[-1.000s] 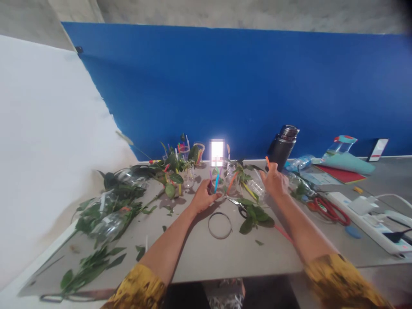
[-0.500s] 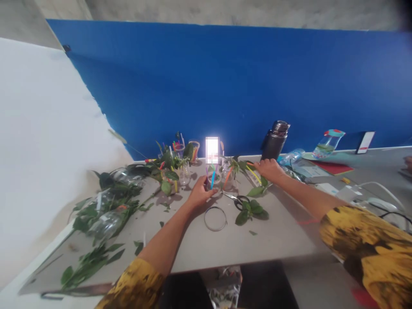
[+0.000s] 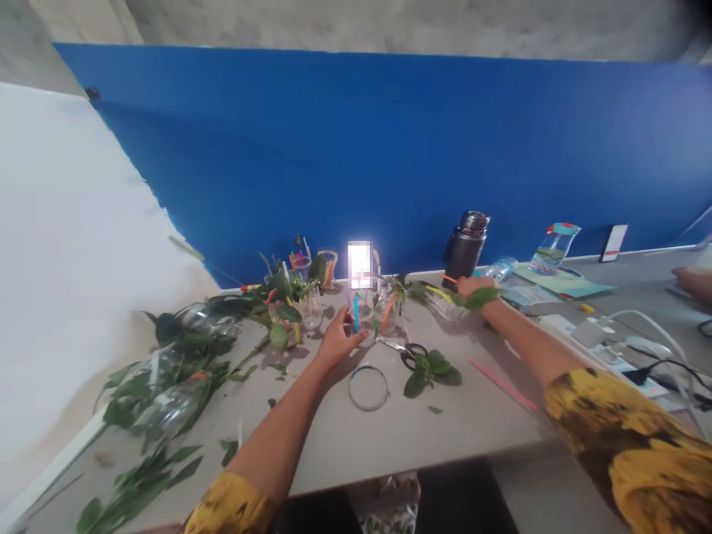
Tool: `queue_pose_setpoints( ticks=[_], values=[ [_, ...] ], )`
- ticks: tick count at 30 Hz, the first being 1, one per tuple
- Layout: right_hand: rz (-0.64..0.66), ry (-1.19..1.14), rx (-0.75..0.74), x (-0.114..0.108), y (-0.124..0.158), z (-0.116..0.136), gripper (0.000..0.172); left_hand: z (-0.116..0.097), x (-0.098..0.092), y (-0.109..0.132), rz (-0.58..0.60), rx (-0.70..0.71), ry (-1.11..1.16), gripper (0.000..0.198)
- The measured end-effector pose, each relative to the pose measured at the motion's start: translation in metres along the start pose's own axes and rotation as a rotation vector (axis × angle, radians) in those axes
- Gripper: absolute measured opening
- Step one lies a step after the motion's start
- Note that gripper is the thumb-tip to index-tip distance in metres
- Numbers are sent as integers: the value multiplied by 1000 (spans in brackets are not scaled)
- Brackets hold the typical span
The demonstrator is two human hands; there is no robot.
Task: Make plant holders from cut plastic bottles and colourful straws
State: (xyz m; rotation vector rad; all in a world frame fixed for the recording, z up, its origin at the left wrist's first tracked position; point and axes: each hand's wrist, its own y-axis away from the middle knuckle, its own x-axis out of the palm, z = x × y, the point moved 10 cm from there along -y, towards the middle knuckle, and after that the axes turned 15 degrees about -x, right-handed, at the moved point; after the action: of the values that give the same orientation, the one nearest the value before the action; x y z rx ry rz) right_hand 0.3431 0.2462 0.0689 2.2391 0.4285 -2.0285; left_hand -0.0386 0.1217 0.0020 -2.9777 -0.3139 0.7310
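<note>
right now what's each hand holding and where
Left hand: small clear cup, by its side. Right hand: on a leafy sprig, hold unclear.

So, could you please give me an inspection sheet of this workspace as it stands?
Surface: grey table, strewn with leaf scraps.
Job's things: clear cup holding coloured straws; lying bottle with leaves.
Clutter: scissors, wire ring, pink straw, leafy cuttings, dark flask.
Hands: left hand curled at the clear cup; right hand on the lying bottle; grip unclear for both.
Cables: power strip with cables at the right.
Surroundings: blue panel behind, white sheet at left, another person's hand at far right.
</note>
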Motion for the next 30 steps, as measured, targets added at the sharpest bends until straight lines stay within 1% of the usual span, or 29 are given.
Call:
queue_pose_setpoints(
  ticks=[1,4,6,8,10,12,14,16,17,18,19,20,21,23,24,25,27,28,30],
  values=[
    [-18,6,37,-3,0,-7,32,-2,0,0,6,11,-13,69],
    [-135,-14,161,-15,4,-30,45,-9,1,2,35,41,-27,53],
    [-190,-67,191,-17,8,-38,47,-11,3,3,45,44,-28,48],
    [-245,-169,231,-14,13,-45,46,-12,3,4,39,41,-27,48],
    [-333,-268,314,-15,20,-57,48,-10,3,4,24,35,-25,53],
    [-444,-412,388,-19,25,-71,52,-9,2,4,5,26,-13,59],
    [-534,-605,411,-24,26,-81,57,-8,1,4,-11,17,-2,61],
    [-591,-779,414,-33,26,-81,67,-6,0,3,-17,6,16,62],
    [-603,-854,392,-37,26,-73,74,-5,0,3,-19,0,26,62],
    [-602,-918,354,-42,26,-59,79,-3,0,2,-23,-8,42,62],
    [-626,-1116,253,-46,25,-36,77,-1,-1,2,-28,-16,63,61],
    [-599,-1300,129,-49,25,-5,74,1,-1,1,-35,-24,89,60],
    [-520,-1435,-2,-50,26,32,71,2,-2,1,-41,-28,113,59],
    [-341,-1560,-208,-51,37,106,65,2,-3,0,-47,-19,141,54],
    [-253,-1581,-285,-50,43,140,63,0,-4,0,-45,-9,142,51],
    [-173,-1575,-334,-47,49,168,62,-2,-4,0,-41,3,134,49],
    [-124,-1501,-439,-48,58,208,62,-8,-5,1,-18,31,109,45],
    [-136,-1451,-485,-50,60,220,63,-11,-4,2,3,46,102,44],
    [-217,-1381,-525,-54,60,230,64,-16,-2,3,49,75,94,46]
  ],
)
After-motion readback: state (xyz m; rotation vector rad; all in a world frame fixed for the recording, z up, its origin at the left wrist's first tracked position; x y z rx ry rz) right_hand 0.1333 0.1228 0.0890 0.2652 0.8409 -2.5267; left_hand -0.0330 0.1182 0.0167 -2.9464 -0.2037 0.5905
